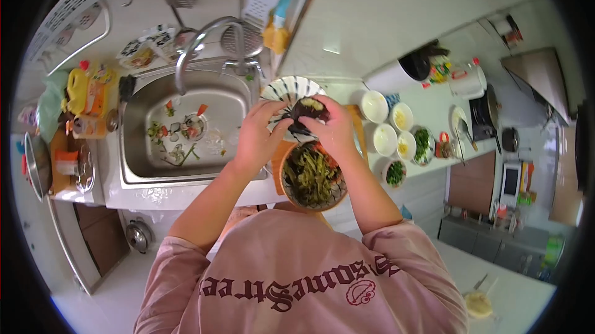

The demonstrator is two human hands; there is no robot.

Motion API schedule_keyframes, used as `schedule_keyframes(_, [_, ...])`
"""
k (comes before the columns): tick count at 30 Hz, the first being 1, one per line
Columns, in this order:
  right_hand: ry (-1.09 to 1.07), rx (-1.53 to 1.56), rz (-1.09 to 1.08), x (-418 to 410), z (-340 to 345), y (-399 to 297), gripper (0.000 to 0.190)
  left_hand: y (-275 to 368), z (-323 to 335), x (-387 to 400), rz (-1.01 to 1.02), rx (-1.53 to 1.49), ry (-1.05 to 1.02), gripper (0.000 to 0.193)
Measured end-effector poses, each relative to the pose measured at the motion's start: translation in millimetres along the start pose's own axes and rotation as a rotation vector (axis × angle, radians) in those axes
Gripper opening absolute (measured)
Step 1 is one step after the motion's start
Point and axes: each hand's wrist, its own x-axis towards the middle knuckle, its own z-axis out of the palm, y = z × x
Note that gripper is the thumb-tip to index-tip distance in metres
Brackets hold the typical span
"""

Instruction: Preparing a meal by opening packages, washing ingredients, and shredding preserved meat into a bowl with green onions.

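Note:
My right hand [335, 125] grips a dark, glossy piece of food with a pale top [310, 107], perhaps an eggplant or a preserved egg; I cannot tell which. My left hand [265, 132] is at its left side, thumb and fingers curved apart, fingertips near the dark piece; whether they touch it is unclear. Both hands are over a white plate with dark radial stripes [290, 85]. Closer to my body stands a patterned bowl [287, 197] with cooked-looking green strips [309, 173] and some red pieces [331, 159]. Under the bowl and plate lies a wooden board [280, 148].
A steel sink [218, 139] with vegetable scraps [160, 132] and an arched faucet [186, 55] is at the left. At the right stand several small white bowls [374, 106], some with chopped ingredients, and a bowl of chopped greens [422, 144]. A stove [483, 115] is farther right.

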Motion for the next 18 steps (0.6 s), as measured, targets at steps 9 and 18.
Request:
schedule_keyframes(9, [0.203, -0.335, 0.002, -109.3, -34.9, -10.2, 0.039, 7.1, 64.0, -32.1, 0.229, -0.299, -0.479, 0.024])
schedule_keyframes(18, [0.098, -0.36, -0.06, -136.7, -65.3, 16.6, 0.029, -4.8, 102.3, -63.3, 0.037, -0.505, -0.581, 0.018])
